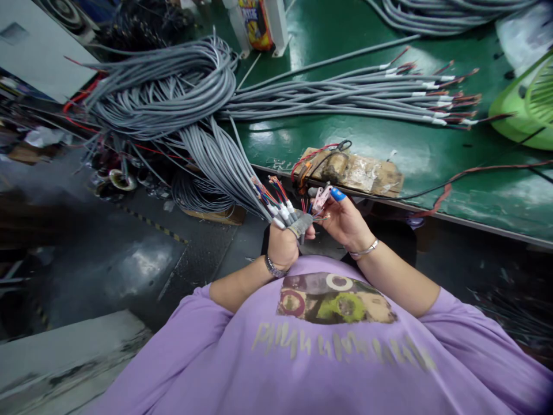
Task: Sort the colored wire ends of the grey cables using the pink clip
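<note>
The cable ends (276, 203), grey sheaths with white sleeves and bared coloured wires, sit just below and left of the cardboard block (367, 173), off the table's edge. The left hand (283, 245) is closed around them, with a grey cover (301, 223) on one finger. Directly under the block, the right hand (345, 222) pinches a small pink piece (320, 199) between thumb and fingers, one fingertip in a blue cap (337, 195). The piece is at the wire tips; I cannot tell whether it touches them. A watch (274, 268) is on the left wrist and a bangle (365, 249) on the right.

The block lies on the near edge of the green table (389, 132), with red and black leads (315, 154) looped at its left end. A dark red cord (475, 171) runs from just under the block's right end out to the right across the table. Beyond the block, a row of grey cables (345, 95) lies across the table, coloured ends pointing right. Up and left of the block, a thick coil (159, 92) of the same cable hangs over the table's end, and the held bundle (216, 155) drops from it to the fist. Well right of the block stands a green fan (525, 106). Far behind the block is a yellow packet (257, 23) between white posts. Nearest the camera, below the block, is the person's purple shirt (302, 357).
</note>
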The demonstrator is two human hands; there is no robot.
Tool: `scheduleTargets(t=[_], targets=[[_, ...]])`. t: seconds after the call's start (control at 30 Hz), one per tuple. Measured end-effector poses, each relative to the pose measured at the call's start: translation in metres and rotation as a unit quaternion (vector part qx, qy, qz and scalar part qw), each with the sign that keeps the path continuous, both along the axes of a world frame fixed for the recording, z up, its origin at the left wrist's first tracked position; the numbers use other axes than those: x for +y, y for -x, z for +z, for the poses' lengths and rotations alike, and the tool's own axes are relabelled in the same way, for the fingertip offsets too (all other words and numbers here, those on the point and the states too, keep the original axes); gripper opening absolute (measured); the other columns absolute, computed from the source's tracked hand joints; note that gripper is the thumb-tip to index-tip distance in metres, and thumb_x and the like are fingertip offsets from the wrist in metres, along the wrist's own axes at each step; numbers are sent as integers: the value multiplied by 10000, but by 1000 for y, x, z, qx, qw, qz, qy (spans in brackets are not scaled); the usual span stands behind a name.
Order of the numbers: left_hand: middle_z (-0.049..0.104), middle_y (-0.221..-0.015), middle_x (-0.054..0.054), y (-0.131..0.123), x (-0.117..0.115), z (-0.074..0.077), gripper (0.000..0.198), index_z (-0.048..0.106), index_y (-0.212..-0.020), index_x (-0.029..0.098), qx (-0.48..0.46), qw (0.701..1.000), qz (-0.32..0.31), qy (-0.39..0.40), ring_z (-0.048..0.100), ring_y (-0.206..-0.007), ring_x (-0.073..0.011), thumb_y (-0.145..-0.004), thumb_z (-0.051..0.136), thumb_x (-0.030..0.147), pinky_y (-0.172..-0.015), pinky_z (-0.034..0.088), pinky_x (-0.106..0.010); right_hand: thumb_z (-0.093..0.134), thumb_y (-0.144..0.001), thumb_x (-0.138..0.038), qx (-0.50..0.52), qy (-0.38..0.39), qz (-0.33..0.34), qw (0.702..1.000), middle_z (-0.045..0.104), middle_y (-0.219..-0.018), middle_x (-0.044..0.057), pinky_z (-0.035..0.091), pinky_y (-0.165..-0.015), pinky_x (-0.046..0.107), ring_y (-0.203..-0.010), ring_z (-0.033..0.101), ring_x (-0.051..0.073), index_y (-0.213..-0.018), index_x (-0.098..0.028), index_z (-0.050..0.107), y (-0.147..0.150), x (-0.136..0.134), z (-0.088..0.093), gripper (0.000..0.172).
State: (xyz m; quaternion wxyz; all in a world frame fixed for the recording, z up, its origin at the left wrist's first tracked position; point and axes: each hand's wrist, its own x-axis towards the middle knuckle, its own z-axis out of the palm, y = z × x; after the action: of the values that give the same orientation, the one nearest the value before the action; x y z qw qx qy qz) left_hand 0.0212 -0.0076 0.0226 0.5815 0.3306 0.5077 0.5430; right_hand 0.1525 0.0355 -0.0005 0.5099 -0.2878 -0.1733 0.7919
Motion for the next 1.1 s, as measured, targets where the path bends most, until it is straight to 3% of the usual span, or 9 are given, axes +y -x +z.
scheduleTargets(t=[0.13,0.57,0.83,1.1], targets=[[602,-525,23,-3,3,-2,249,631,-627,154,7,1000,14,6,541,-442,-74,-655,770,359,-458,463,-195,665,-806,-608,-9,11,12,1000,698,-715,-1,488,-585,255,-616,579,122,-807,-220,696,1,1,0,390],[600,-507,27,-2,3,-5,250,623,-632,153,24,999,38,29,541,-416,-79,-626,771,354,-446,469,-199,671,-879,-404,18,61,-34,997,715,-716,-5,436,-585,257,-593,561,106,-776,-196,715,7,5,4,237],[607,-523,19,3,-5,-6,304,608,-615,157,33,999,4,10,555,-445,-87,-627,806,388,-476,495,-216,697,-802,-581,9,28,-28,999,719,-774,-23,466,-578,231,-635,596,99,-796,-234,669,6,1,-4,348],[616,-521,15,13,-12,-7,257,618,-622,167,31,999,0,-23,551,-449,-89,-675,766,371,-463,475,-210,575,-790,-739,12,29,50,998,703,-743,20,493,-543,236,-604,595,115,-786,-207,680,-5,-2,-4,542]])
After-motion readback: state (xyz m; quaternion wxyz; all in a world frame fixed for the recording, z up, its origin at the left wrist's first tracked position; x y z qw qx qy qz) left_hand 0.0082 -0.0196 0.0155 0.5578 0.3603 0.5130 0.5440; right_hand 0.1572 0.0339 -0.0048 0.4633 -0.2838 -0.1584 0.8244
